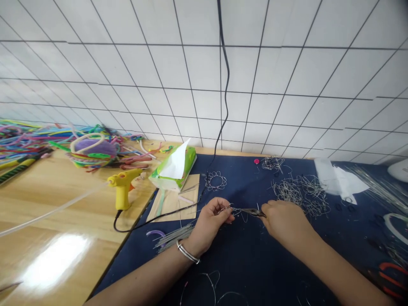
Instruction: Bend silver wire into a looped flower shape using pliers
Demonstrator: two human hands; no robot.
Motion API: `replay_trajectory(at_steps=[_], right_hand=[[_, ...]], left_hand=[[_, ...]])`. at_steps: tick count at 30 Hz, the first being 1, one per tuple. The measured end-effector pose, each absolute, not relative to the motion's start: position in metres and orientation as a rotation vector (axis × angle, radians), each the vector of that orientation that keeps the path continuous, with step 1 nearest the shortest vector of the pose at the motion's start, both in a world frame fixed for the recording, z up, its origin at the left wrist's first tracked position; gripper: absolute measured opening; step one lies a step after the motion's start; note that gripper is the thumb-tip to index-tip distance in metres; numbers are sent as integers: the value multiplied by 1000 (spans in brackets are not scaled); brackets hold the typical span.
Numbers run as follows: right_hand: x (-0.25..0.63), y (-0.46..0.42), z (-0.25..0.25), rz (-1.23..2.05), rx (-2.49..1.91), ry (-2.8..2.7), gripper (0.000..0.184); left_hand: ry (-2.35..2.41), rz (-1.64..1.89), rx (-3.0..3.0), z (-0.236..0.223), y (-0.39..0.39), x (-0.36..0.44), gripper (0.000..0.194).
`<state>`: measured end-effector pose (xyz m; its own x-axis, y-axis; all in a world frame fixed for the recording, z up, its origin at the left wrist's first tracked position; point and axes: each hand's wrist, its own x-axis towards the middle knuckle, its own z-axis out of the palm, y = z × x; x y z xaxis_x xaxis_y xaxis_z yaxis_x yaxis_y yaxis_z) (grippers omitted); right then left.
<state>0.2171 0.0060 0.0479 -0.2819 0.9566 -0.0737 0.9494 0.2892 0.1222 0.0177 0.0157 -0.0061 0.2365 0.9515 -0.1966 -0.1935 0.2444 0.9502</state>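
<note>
My left hand pinches a small piece of bent wire between thumb and fingers, above the dark blue cloth. My right hand is closed around a pair of pliers, whose jaws point left and meet the wire close to my left fingertips. Most of the handles are hidden inside my right fist. Just beyond my left hand lies a flower-shaped wire ring. A bundle of straight wires rests beside my left wrist.
A yellow glue gun stands left, its black cord running past a tissue pack and a wooden board. Tangled wire lies back right. Colourful pipe cleaners are heaped back left. Red-orange handles show at lower right.
</note>
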Motion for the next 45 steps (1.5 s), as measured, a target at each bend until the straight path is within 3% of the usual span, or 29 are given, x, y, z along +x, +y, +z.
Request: replay_trajectory(at_steps=[9, 26, 45], right_hand=[[216, 3, 57, 106, 1778, 2375, 17], [183, -9, 86, 484, 1682, 2248, 21], [191, -13, 86, 487, 1687, 2340, 18]], left_hand=[[1044, 955, 1082, -14, 14, 18, 20], [959, 980, 1258, -14, 9, 15, 16], [992, 959, 1283, -10, 8, 14, 22]])
